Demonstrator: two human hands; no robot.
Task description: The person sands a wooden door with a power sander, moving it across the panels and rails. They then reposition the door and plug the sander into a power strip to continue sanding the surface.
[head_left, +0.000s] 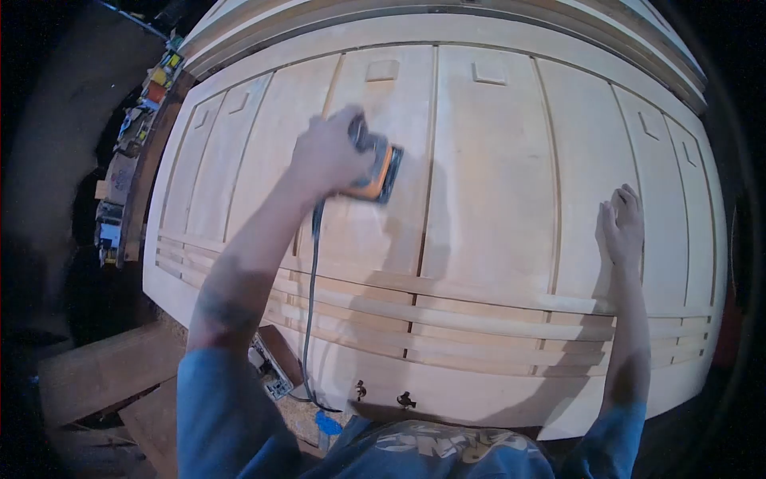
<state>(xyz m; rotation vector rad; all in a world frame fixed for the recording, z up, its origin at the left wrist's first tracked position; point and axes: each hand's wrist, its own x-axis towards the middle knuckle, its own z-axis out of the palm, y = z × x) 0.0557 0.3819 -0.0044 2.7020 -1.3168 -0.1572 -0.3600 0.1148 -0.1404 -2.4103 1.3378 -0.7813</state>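
My left hand [331, 152] is wrapped round an orange and black electric sander [379, 172], whose pad faces the pale wooden panel [487, 184]. The sander is slightly blurred, and a dark cord [313, 303] runs down from it toward my body. Over on the right side of the panel, my right hand [624, 223] rests on the wood with its fingers loosely bent and no tool in it. Long grooves divide the panel into sections, and small raised rectangular blocks [489, 73] sit near its far edge.
Raised horizontal slats [455, 315] cross the panel's near part. Two small dark metal fittings, one of them a fitting [406, 400], lie by its front edge. Long boards [447, 17] stand behind it. At left is a cluttered shelf [144, 160]; brown boards [108, 371] lie lower left.
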